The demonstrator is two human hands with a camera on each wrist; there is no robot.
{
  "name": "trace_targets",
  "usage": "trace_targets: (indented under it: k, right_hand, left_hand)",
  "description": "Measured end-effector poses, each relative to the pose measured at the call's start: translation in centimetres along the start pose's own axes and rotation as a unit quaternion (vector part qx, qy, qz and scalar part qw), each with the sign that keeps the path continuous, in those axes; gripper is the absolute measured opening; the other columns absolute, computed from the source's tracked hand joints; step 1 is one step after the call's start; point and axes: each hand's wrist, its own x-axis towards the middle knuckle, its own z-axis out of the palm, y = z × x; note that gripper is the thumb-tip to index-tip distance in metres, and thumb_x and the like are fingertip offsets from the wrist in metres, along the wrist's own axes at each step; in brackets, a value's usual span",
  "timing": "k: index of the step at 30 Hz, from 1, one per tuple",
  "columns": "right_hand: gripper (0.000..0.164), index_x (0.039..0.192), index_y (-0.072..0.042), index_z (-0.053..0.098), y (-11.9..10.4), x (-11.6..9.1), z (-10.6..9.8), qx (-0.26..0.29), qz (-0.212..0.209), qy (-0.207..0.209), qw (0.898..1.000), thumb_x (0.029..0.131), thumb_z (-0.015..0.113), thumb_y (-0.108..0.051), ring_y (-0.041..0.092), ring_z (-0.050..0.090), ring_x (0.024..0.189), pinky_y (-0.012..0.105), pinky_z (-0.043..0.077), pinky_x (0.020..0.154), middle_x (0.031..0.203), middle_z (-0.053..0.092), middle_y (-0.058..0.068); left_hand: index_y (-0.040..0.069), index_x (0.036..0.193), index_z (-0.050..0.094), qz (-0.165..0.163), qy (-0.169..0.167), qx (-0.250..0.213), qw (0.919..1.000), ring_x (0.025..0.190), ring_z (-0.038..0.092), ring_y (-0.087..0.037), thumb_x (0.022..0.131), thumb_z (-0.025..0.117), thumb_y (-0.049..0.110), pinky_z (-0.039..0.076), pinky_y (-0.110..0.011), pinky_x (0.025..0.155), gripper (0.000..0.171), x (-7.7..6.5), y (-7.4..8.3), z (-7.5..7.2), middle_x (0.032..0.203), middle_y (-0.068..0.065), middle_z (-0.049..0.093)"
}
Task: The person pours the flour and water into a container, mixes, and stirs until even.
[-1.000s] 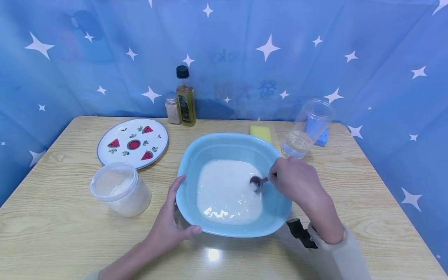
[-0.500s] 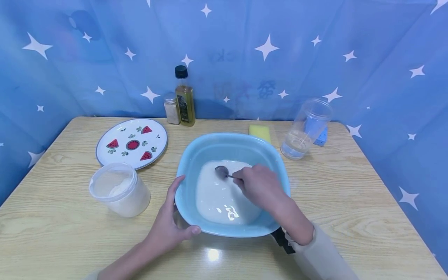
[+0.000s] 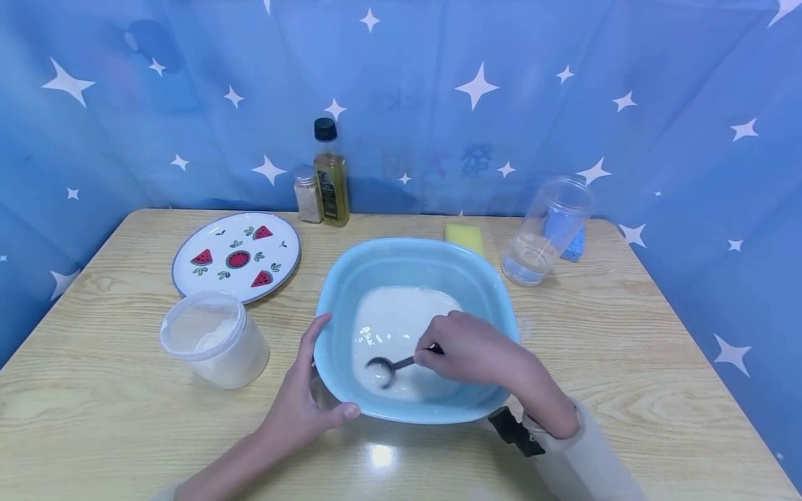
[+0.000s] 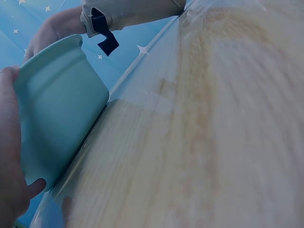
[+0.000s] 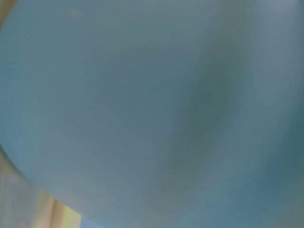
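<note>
A light blue plastic basin [image 3: 418,261] stands on the table, with milky white liquid [image 3: 401,313] in its bottom. My left hand [image 3: 299,400] grips its left near side, the thumb and a finger spread along the rim; the left wrist view shows this hand [image 4: 10,156] against the basin's outer wall [image 4: 61,104]. My right hand [image 3: 470,348], over the basin's right part, holds a dark-handled metal spoon [image 3: 381,373] by its handle. The spoon's bowl is in the liquid at the near left. Blurred basin wall [image 5: 118,104] fills most of the right wrist view, hiding the hand.
Left of the basin are an open tub [image 3: 232,358] with white powder and a watermelon-patterned plate [image 3: 207,278]. Behind stand a shaker [image 3: 308,202], an oil bottle [image 3: 332,188] and a yellow sponge [image 3: 464,236]. A clear cup [image 3: 532,257] with some liquid and a blue block [image 3: 574,247] are back right.
My right hand has swept the spoon from the basin's right side across to the far middle, then down to the near left. The left hand has stayed on the rim.
</note>
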Motion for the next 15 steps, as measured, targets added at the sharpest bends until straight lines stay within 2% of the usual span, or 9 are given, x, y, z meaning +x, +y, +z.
trace_targets:
  k: [3,6,10,15]
  right_hand:
    - [0.033,0.049,-0.016,0.052,0.2,-1.1,-1.0,-0.001,0.020,-0.013,1.000,0.080,0.056,-0.004,0.003,0.023,0.043,0.018,0.022,0.043,0.046,0.023,-0.012]
    - [0.038,0.045,-0.018,0.041,0.4,-2.2,-2.0,-0.032,0.067,0.000,0.997,0.077,0.055,-0.004,0.004,0.025,0.041,0.019,0.023,0.041,0.044,0.021,-0.012]
    - [0.036,0.045,-0.018,0.040,0.8,-2.8,-3.0,-0.086,0.138,0.046,0.986,0.076,0.053,-0.003,0.008,0.032,0.043,0.022,0.028,0.041,0.046,0.024,-0.009]
    - [0.035,0.047,-0.015,0.040,1.8,-2.1,-3.0,-0.144,0.175,0.124,0.966,0.078,0.050,0.000,0.013,0.034,0.045,0.025,0.029,0.040,0.048,0.027,-0.004]
  left_hand:
    - [0.024,0.149,0.010,-0.006,-0.001,0.003,1.0000,0.123,0.042,-0.022,0.064,0.082,0.029,0.036,-0.036,0.100,0.111,0.0,0.0,0.0,0.143,-0.007,0.034]
    - [0.025,0.149,0.009,-0.014,-0.003,0.008,0.9999,0.124,0.041,-0.022,0.065,0.082,0.028,0.036,-0.038,0.100,0.111,0.0,0.1,0.0,0.144,-0.006,0.033]
    - [0.026,0.149,0.009,-0.017,-0.003,0.011,0.9998,0.125,0.040,-0.023,0.065,0.082,0.028,0.036,-0.038,0.100,0.111,0.0,0.1,0.0,0.145,-0.006,0.031]
    - [0.026,0.149,0.009,-0.016,-0.002,0.008,0.9998,0.125,0.039,-0.023,0.065,0.083,0.028,0.035,-0.036,0.101,0.112,0.0,0.1,0.0,0.145,-0.006,0.031]
